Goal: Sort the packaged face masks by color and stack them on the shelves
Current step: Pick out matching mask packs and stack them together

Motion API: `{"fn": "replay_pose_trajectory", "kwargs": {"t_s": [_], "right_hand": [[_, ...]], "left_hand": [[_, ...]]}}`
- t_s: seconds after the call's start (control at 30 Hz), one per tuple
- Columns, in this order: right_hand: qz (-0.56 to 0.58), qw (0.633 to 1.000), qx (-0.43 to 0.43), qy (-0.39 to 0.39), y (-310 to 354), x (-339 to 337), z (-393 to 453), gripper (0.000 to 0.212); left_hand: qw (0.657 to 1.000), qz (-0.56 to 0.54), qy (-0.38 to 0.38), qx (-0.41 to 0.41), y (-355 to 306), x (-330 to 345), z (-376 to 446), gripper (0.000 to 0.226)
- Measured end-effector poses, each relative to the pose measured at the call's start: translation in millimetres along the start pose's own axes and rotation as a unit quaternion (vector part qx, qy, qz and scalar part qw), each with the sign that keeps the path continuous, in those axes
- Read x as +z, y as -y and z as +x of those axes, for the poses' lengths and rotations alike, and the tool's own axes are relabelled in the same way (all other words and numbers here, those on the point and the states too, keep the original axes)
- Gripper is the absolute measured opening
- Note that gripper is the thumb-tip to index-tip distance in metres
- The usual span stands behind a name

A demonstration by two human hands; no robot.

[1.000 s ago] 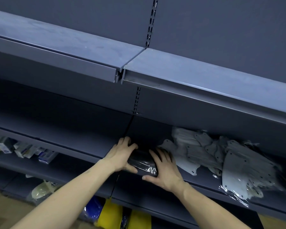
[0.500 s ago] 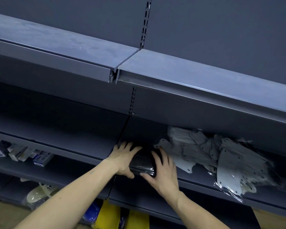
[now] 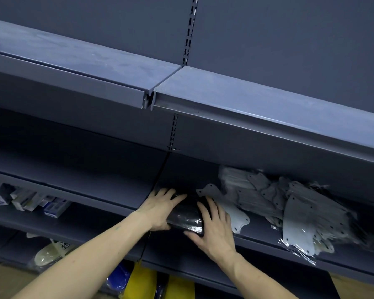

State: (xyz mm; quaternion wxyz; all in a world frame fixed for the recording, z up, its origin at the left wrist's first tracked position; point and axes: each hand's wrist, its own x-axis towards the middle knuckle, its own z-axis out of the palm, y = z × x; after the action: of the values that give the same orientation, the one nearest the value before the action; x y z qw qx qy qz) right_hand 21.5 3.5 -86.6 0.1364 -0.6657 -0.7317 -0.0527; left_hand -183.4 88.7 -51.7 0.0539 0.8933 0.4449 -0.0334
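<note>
A stack of black packaged face masks point(image 3: 186, 217) lies on the middle shelf point(image 3: 268, 238) near its left end. My left hand point(image 3: 160, 209) holds the stack's left side, fingers over the top and thumb under the front edge. My right hand point(image 3: 214, 227) holds the right side, fingers laid along it and thumb across the front corner. A loose pile of grey packaged masks point(image 3: 289, 206) spreads over the same shelf to the right, its nearest pack touching my right hand.
An upper shelf point(image 3: 246, 98) juts out above the hands. Small boxes point(image 3: 30, 201) sit on the lower left shelf. Yellow packs point(image 3: 140, 281), a blue pack point(image 3: 117, 277) and a pale bag point(image 3: 50, 253) lie below. A slotted upright point(image 3: 174, 130) divides the bays.
Both hands stay on the black stack; the fingers have shifted slightly around it. The view has drifted a little.
</note>
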Motion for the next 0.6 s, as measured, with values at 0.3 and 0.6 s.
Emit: {"fn": "replay_pose_trajectory", "kwargs": {"t_s": [0.3,0.6], "right_hand": [[0.073,0.992,-0.036,0.095,-34,-14,7,0.119],[0.000,0.990,-0.092,0.110,-10,-14,13,0.114]], "left_hand": [[1.000,-0.001,-0.023,0.020,3,9,-5,0.094],[1.000,0.017,0.011,-0.018,-7,14,-15,0.101]]}}
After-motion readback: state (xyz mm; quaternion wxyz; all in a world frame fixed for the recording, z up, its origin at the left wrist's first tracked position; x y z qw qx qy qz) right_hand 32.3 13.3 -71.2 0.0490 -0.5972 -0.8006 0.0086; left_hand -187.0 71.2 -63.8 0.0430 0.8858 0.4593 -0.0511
